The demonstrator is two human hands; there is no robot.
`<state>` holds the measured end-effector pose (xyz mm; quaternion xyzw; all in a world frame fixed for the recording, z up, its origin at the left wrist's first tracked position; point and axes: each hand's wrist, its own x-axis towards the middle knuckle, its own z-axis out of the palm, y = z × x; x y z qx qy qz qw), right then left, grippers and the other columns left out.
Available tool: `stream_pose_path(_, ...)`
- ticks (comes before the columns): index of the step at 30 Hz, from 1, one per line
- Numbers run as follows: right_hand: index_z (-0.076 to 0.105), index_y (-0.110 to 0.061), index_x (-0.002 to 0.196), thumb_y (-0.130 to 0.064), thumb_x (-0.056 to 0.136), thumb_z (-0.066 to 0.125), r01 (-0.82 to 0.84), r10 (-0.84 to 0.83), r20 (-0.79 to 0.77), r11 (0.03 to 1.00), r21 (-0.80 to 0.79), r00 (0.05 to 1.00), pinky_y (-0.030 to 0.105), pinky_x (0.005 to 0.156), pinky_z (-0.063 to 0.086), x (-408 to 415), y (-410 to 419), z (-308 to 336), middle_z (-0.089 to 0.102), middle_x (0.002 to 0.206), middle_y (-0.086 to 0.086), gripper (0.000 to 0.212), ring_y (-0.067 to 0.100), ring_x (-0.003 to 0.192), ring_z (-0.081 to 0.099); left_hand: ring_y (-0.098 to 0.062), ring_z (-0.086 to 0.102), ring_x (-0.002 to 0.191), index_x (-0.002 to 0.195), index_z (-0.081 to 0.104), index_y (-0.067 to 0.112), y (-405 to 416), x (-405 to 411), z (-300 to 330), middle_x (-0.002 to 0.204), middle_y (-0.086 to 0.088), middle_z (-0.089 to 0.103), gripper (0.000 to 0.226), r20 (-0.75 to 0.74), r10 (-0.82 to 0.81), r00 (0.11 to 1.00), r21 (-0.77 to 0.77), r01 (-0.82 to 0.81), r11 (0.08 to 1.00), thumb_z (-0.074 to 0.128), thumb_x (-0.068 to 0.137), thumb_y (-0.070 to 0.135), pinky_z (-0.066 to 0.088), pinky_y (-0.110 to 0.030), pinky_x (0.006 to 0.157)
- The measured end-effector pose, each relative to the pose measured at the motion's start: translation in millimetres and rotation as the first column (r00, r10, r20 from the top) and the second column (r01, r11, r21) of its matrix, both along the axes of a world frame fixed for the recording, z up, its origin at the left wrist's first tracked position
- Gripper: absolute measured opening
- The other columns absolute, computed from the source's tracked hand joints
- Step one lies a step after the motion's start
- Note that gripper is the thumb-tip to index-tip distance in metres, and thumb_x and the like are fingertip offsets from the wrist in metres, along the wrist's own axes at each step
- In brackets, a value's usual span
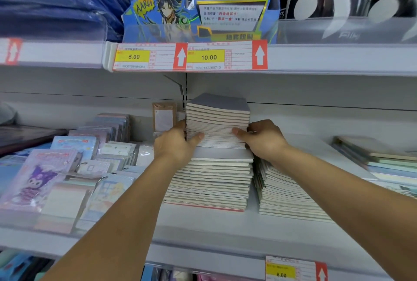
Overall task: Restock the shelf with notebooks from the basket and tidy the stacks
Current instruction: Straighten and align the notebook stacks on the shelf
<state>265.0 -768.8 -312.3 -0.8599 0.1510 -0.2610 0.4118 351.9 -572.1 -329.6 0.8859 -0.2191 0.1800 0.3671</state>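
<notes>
Shop shelf (216, 231) | notebook bundle (217, 123) gripped at 9 and 3 o'clock by left hand (173, 143), right hand (264, 138) | set atop centre stack (212, 181) | squaring judged left; basket unseen

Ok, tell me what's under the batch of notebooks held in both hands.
Under the batch sits a taller stack of the same notebooks on the shelf. Its grey top cover shows; whether the batch rests on it is unclear.
</notes>
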Motion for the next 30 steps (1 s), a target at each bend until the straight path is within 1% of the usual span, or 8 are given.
stream_pose_path(6,0.070,-0.011,0.083,-0.044,0.092,0.066,-0.006,0.011,0.070,0.998,-0.067,0.997,0.023,0.063,0.048,-8,2,-4,0.069,0.075,0.000,0.034,0.019,0.074,0.064,-0.024,0.061,0.111,0.123,0.059,0.027,-2,8,-2,0.115,0.006,0.071,0.038,0.011,0.017,1.000,-0.024,-0.017,1.000,0.056,0.093,0.050,0.044,-0.029,0.086)
stream_pose_path(11,0.050,-0.008,0.057,-0.067,0.088,0.054,-0.044,0.031,-0.060,0.973,-0.229,0.998,0.032,0.064,0.043,-18,3,19,0.061,0.059,0.008,0.067,0.021,0.063,0.058,-0.022,0.059,0.112,0.123,0.057,0.027,1,5,3,0.117,0.008,0.069,0.041,-0.070,-0.040,0.997,-0.005,0.040,0.999,0.057,0.091,0.052,0.040,-0.026,0.084)
stream_pose_path(15,0.033,-0.013,0.053,-0.065,0.091,0.051,-0.041,0.014,-0.101,0.963,-0.265,0.995,0.030,0.055,0.031,-13,0,29,0.039,0.051,0.004,0.067,0.018,0.052,0.042,-0.023,0.063,0.106,0.122,0.051,0.033,2,6,16,0.112,0.008,0.067,0.042,-0.202,-0.259,0.944,-0.318,0.187,0.929,0.060,0.088,0.055,0.048,-0.037,0.099)
stream_pose_path(18,0.039,-0.013,0.054,-0.063,0.093,0.049,-0.045,0.011,-0.128,0.962,-0.269,0.992,0.028,0.055,0.033,-10,0,26,0.045,0.053,0.001,0.064,0.016,0.055,0.046,-0.028,0.065,0.103,0.125,0.052,0.033,0,15,13,0.111,0.000,0.072,0.037,-0.145,-0.232,0.962,-0.335,0.173,0.926,0.063,0.091,0.044,0.052,-0.047,0.094)
stream_pose_path(21,0.062,-0.018,0.096,-0.061,0.087,0.062,-0.112,0.102,-0.075,0.984,-0.135,0.992,0.024,0.068,0.045,-4,3,21,0.066,0.089,-0.004,0.044,0.014,0.084,0.062,-0.030,0.066,0.102,0.125,0.049,0.034,-1,20,9,0.106,-0.003,0.073,0.039,-0.122,-0.216,0.969,-0.347,0.162,0.924,0.066,0.090,0.037,0.053,-0.050,0.091)
stream_pose_path(25,0.029,-0.030,0.149,-0.043,0.082,0.078,-0.183,0.186,0.044,0.981,-0.058,0.982,0.006,0.061,0.047,6,0,21,0.051,0.122,-0.021,0.084,0.009,0.107,0.057,-0.028,0.065,0.105,0.133,0.029,0.053,3,21,13,0.116,-0.001,0.070,0.069,-0.108,-0.265,0.958,-0.285,0.226,0.932,0.074,0.084,0.036,0.055,-0.052,0.088)
stream_pose_path(27,0.004,-0.033,0.158,-0.037,0.084,0.077,-0.177,0.179,0.023,0.981,-0.082,0.984,0.004,0.053,0.044,8,-3,21,0.046,0.120,-0.018,0.104,0.009,0.101,0.054,-0.024,0.066,0.105,0.138,0.023,0.056,3,20,11,0.120,0.000,0.068,0.080,-0.094,-0.288,0.953,-0.273,0.253,0.928,0.075,0.084,0.030,0.054,-0.051,0.090)
stream_pose_path(30,0.003,-0.042,0.157,-0.035,0.086,0.076,-0.195,0.201,0.047,0.974,-0.115,0.978,0.002,0.067,0.044,10,-7,18,0.055,0.128,-0.017,0.102,0.008,0.097,0.057,-0.023,0.067,0.101,0.142,0.027,0.049,1,19,6,0.115,0.001,0.069,0.075,-0.008,-0.190,0.982,-0.241,0.182,0.953,0.073,0.085,0.033,0.054,-0.044,0.092)
